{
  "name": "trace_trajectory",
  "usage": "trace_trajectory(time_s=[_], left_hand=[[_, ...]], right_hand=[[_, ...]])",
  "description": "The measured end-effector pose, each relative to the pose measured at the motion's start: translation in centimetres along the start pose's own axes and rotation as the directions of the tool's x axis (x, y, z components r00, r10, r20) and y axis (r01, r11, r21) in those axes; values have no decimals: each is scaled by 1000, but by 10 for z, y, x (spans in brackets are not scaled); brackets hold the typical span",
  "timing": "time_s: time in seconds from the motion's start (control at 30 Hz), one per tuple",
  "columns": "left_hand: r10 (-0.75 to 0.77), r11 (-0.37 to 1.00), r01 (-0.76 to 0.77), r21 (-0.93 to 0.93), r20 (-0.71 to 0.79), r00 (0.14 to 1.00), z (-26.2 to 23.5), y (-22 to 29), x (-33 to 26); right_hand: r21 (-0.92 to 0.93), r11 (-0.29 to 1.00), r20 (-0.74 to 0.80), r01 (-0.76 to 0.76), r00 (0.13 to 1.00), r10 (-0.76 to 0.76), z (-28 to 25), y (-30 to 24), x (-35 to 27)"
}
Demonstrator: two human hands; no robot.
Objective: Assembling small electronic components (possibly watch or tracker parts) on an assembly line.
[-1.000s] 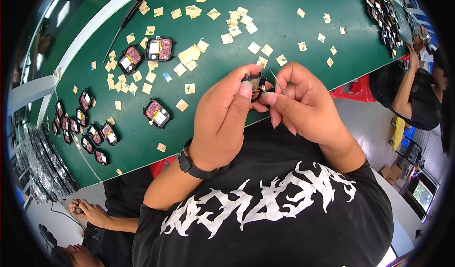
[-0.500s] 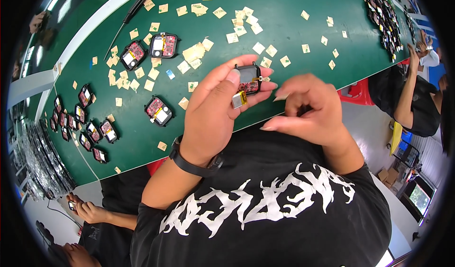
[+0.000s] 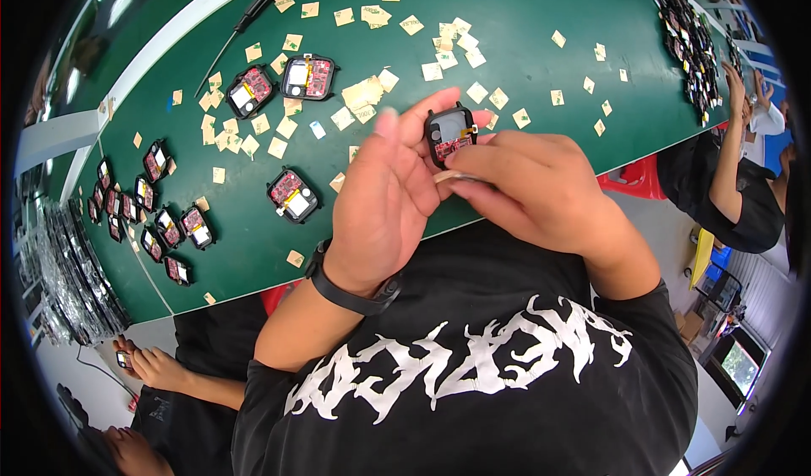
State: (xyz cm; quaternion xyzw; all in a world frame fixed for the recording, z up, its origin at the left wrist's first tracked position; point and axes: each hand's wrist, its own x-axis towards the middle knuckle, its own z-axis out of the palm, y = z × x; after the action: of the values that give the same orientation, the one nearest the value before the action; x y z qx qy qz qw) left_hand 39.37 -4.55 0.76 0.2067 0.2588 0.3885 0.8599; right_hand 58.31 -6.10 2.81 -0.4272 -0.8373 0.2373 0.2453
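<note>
A black watch case (image 3: 450,126) with a red circuit board and a grey panel inside rests on the fingers of my left hand (image 3: 378,197). The left thumb stands up, off the case. My right hand (image 3: 532,184) is closed in a pinch at the lower edge of the case, its fingers touching or nearly touching the board. Something thin and greyish shows between right thumb and fingers, but I cannot make out what it is. The silver battery with yellow tape is not visible; the right fingers cover that spot.
On the green table (image 3: 380,54) lie many paper-backed adhesive squares (image 3: 363,93). Left of my hands are more opened watch cases (image 3: 293,195) and a screwdriver (image 3: 241,27). Stacked trays (image 3: 72,273) stand far left; a heap of parts (image 3: 684,54) lies far right. Other people work on both sides.
My right hand has moved left from beside the case to pinch at its lower edge. The left thumb has lifted off the case. The battery below the case has gone out of sight.
</note>
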Motion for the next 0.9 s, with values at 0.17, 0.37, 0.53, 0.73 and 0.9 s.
trace_trajectory(time_s=[0.17, 0.37, 0.53, 0.73, 0.9], left_hand=[[13, 996, -13, 93, -9, 1000, 1, -3, -2], [41, 946, -42, 321, 11, 999, -4, -9, -4], [115, 862, -97, 497, -5, 993, -3, -11, -7], [114, 845, -103, 526, 12, 993, -2, -12, -8], [146, 788, -109, 607, -12, 989, 4, -12, -7]], right_hand=[[115, 983, -160, -141, 974, 158, -9, -3, 1], [512, 771, -99, -379, 866, 491, -12, -13, 3], [651, 651, -76, -390, 820, 567, -5, -11, 1], [749, 513, 68, -420, 818, 571, -5, -12, -2], [776, 412, 126, -479, 756, 642, -11, -10, -3]])
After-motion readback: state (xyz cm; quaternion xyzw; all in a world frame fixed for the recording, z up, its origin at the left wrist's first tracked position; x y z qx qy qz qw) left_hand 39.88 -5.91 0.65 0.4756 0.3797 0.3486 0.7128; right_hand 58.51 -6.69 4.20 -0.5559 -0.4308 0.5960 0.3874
